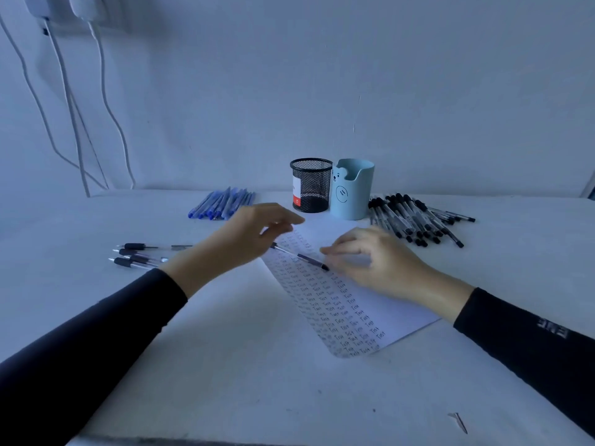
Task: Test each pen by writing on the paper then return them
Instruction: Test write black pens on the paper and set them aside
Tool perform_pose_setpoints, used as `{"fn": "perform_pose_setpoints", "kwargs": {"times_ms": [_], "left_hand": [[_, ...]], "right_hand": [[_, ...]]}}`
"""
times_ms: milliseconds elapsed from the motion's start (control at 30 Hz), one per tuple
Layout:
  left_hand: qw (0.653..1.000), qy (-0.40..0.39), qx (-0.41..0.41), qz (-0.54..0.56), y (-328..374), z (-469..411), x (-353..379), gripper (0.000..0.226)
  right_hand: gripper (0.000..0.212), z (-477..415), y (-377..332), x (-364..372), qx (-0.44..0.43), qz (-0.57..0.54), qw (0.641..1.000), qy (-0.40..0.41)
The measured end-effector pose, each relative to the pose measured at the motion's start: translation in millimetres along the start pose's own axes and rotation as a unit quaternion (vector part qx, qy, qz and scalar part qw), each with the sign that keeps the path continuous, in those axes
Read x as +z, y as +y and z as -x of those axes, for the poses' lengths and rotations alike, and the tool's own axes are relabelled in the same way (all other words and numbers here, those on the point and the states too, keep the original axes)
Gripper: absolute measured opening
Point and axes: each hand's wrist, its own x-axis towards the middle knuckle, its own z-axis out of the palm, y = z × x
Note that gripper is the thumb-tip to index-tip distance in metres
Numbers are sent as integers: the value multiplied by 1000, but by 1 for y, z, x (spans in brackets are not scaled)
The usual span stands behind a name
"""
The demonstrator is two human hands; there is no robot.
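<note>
On my table (225, 365) I see a mesh cup (311, 185) at the back, with a blue cup (352, 191) just right of it. Blue pens (222, 204) lie left of it, black pens (418, 220) farther right, three pens (138, 254) nearer and left, and paper (354, 304) in front.

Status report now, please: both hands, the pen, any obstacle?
Left hand pinches pen over paper. Right hand open, beside pen tip. Nothing in the way.

Two cups (331, 188) behind paper (338, 300), pens (418, 220) either side
</note>
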Motion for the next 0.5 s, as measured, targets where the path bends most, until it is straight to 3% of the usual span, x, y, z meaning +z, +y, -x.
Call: {"fn": "perform_pose_setpoints", "kwargs": {"times_ms": [67, 167, 267, 367, 500], "left_hand": [[999, 14, -38, -2, -8, 2, -5, 23], [995, 13, -94, 9, -16, 6, -7, 21], [992, -23, -126, -8, -15, 7, -7, 21], [991, -64, -112, -25, -10, 6, -7, 21], [978, -170, -123, -5, -4, 9, -6, 41]], "right_hand": [[56, -1, -6, 7, -1, 39, 999, -32], [26, -8, -4, 9, -1, -18, 1000, 16], [7, -13, 5, -6, 95, -160, 981, 53], [12, -15, 8, -33, 151, -382, 903, 124], [15, -12, 7, -60, 140, -550, 812, 133]]}}
